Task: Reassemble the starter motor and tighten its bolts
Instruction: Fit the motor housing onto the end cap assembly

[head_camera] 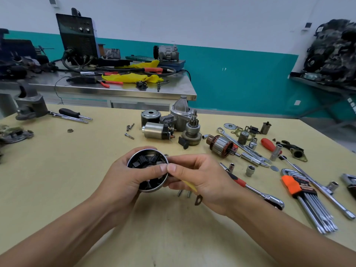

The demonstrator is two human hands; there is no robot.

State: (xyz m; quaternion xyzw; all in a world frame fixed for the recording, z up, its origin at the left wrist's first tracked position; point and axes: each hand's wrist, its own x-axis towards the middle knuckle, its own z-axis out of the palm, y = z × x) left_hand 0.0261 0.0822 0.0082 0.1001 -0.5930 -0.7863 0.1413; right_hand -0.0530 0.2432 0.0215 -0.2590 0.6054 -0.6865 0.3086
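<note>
My left hand point(127, 176) grips a round metal starter housing point(147, 161) with black magnets inside, its open end facing me, thumb across the rim. My right hand point(200, 176) meets it at the right rim, thumb tip touching the left thumb, fingers curled round a thin yellow-handled tool point(189, 185) that pokes out below. Behind on the table lie the solenoid point(157, 130), the nose housing point(181, 112), the pinion drive point(191, 132) and the copper-wound armature point(221, 145). Two bolts point(184, 193) lie under my right hand.
A ratchet point(256, 189), sockets point(250, 170), a spanner point(237, 143), a red-handled screwdriver point(268, 144) and a hex key set point(306, 201) crowd the right of the yellow table point(77, 170). Loose screws point(130, 130) lie mid-table. A vise point(28, 105) stands at far left.
</note>
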